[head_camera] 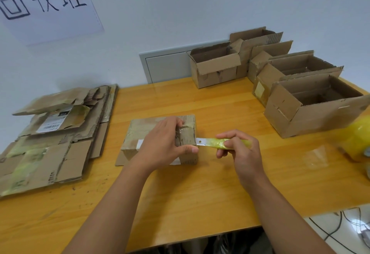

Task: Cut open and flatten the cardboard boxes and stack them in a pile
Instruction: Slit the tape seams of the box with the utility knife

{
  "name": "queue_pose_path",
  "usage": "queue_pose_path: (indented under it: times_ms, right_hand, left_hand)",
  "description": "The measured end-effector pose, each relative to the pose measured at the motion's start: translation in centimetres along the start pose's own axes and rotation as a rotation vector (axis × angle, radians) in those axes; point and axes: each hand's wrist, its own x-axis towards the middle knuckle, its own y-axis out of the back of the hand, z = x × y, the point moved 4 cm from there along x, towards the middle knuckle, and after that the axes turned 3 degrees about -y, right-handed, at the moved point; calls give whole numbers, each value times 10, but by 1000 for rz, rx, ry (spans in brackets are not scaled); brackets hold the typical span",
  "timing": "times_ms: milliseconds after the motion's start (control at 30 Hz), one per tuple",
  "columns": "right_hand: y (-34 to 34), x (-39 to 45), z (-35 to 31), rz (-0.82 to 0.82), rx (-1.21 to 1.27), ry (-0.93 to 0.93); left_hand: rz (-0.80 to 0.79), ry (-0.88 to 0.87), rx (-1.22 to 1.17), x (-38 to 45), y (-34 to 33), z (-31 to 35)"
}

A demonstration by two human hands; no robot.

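a small closed brown cardboard box (160,131), wrapped in clear tape, sat on the orange-yellow wooden table (200,189) near its middle. the left hand (162,143) gripped the box's right end, fingers curled over the top edge and thumb pressed along the near corner. the right hand (238,149) pinched a yellow-handled utility knife (222,142), fingers wrapped round the handle, its silver blade meeting the right side of the box just beside the left thumb. a pile of flattened brown cardboard sheets (54,133) lay well apart at the table's left edge. several open brown cardboard boxes (312,101) stood clustered at the far right by the wall. a blurred yellow tape roll (358,137) rested at the right edge. a white paper sign (48,3) with handwritten characters hung on the wall.
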Motion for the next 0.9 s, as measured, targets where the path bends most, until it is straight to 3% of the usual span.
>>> queue_pose_path:
  times_ms: [167, 300, 400, 500, 600, 900]
  right_hand:
    - [3, 8, -5, 114, 28, 19]
    - [-8, 17, -8, 32, -40, 61]
    - [-18, 22, -13, -44, -121, 107]
    - [-24, 23, -10, -111, -119, 67]
    - [-22, 20, -3, -166, -42, 18]
    - [-16, 23, 11, -103, 66, -192]
  left_hand:
    - [7, -7, -15, -1, 1, 0]
    - [21, 37, -181, -1, 7, -1]
    - [118, 135, -313, 5, 11, -7]
    - [154, 174, -233, 11, 13, -10]
    - [87, 153, -89, 17, 11, -12]
    - [-30, 53, 121, 22, 11, -8]
